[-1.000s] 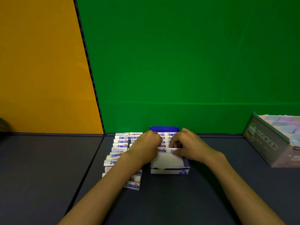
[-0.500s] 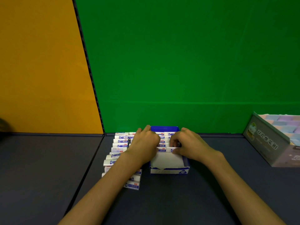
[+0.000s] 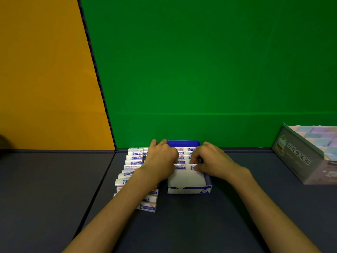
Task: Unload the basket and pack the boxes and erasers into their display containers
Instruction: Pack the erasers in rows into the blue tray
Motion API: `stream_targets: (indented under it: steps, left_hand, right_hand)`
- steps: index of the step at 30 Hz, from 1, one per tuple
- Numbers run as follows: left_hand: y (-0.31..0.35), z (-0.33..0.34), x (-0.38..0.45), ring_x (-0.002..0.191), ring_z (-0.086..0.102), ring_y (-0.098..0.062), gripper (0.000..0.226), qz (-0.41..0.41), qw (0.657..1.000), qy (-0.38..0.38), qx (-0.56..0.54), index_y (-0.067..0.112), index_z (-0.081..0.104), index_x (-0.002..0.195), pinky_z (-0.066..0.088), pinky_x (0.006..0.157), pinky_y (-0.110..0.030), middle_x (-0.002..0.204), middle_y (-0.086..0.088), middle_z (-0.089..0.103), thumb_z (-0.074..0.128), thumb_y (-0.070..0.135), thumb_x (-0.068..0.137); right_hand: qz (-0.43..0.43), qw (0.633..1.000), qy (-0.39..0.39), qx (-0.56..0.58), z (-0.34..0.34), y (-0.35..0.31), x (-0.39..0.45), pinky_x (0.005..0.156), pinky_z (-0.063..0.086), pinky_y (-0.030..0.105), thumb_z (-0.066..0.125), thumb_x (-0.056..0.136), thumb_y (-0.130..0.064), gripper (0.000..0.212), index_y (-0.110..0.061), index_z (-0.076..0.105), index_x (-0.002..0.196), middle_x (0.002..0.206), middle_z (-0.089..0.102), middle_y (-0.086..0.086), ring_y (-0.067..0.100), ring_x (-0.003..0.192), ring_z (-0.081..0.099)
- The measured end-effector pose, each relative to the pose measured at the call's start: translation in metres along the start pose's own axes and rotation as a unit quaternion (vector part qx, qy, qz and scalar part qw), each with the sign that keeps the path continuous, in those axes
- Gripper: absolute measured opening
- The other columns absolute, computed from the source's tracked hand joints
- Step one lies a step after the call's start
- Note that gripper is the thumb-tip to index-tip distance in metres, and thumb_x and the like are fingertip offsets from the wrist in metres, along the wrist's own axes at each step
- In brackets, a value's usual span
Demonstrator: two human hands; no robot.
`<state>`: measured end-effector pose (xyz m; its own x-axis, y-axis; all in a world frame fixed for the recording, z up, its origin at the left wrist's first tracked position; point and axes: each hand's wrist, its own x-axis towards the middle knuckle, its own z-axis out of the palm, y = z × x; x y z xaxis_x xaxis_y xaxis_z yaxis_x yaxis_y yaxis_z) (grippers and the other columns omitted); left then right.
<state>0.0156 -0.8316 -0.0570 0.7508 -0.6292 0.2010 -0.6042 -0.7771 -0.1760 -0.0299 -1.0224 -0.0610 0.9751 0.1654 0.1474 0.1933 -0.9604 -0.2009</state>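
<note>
A blue and white display box [image 3: 189, 190] stands on the dark table in front of me. Its far half holds rows of white erasers with blue labels [image 3: 189, 149]; its near half shows a bare white floor. My left hand [image 3: 161, 158] lies over the box's left wall, its fingers stretched toward the back left corner. My right hand [image 3: 209, 159] pinches the nearest eraser [image 3: 182, 167] in the box with curled fingers. Two rows of loose erasers [image 3: 134, 157] lie on the table left of the box, partly hidden under my left forearm.
A grey display carton [image 3: 299, 157] filled with pastel erasers sits tilted at the right edge of the table. A green wall stands close behind the box and an orange panel to the left. A seam [image 3: 102, 179] splits the dark table surface left of the erasers.
My left hand has opened and stretched its fingers further toward the back left corner of the box. My right hand stays on the front row of erasers.
</note>
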Motion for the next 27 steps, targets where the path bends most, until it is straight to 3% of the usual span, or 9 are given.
stream_targets:
  steps: [9, 14, 19, 27]
  left_hand:
    - [-0.006, 0.0, -0.004, 0.108, 0.05, -0.021, 0.022, 0.006, 0.999, 0.003, -0.045, 0.031, 0.073, 0.108, 0.032, 0.09, -0.037, 0.099, 0.005, 0.069, 0.059, 0.027, 0.091]
    - [-0.013, -0.002, -0.012, 0.101, 0.052, -0.02, 0.022, 0.003, 0.992, 0.067, -0.106, 0.029, 0.07, 0.104, 0.032, 0.077, -0.032, 0.095, 0.007, 0.068, 0.049, 0.03, 0.096]
    - [-0.045, -0.009, -0.03, 0.108, 0.053, -0.016, 0.028, -0.014, 0.979, 0.088, -0.184, 0.03, 0.064, 0.122, 0.046, 0.089, -0.037, 0.116, 0.007, 0.066, 0.056, 0.04, 0.096]
    - [-0.094, -0.004, -0.067, 0.108, 0.054, -0.01, 0.021, -0.036, 0.979, 0.04, -0.198, 0.035, 0.067, 0.114, 0.048, 0.086, -0.034, 0.116, 0.013, 0.066, 0.06, 0.041, 0.095]
  right_hand:
    - [0.014, 1.0, 0.005, 0.004, 0.001, -0.001, -0.005, 0.072, 0.037, 0.024, 0.079, 0.081, -0.026, 0.019, -0.029, 0.073, 0.098, 0.097, 0.064, -0.011, 0.005, 0.091, 0.044]
    - [0.004, 1.0, 0.009, -0.004, -0.006, -0.007, -0.006, 0.076, 0.043, 0.029, 0.073, 0.085, -0.03, 0.021, -0.03, 0.073, 0.107, 0.102, 0.066, -0.011, 0.008, 0.094, 0.048]
    - [-0.021, 0.999, 0.039, 0.022, -0.011, -0.024, -0.004, 0.078, 0.043, 0.029, 0.066, 0.091, -0.029, 0.022, -0.028, 0.073, 0.111, 0.106, 0.068, -0.011, 0.008, 0.094, 0.055]
    - [-0.085, 0.993, 0.06, 0.06, -0.005, -0.07, 0.009, 0.081, 0.044, 0.028, 0.065, 0.092, -0.029, 0.016, -0.029, 0.073, 0.106, 0.101, 0.067, -0.014, 0.007, 0.095, 0.053]
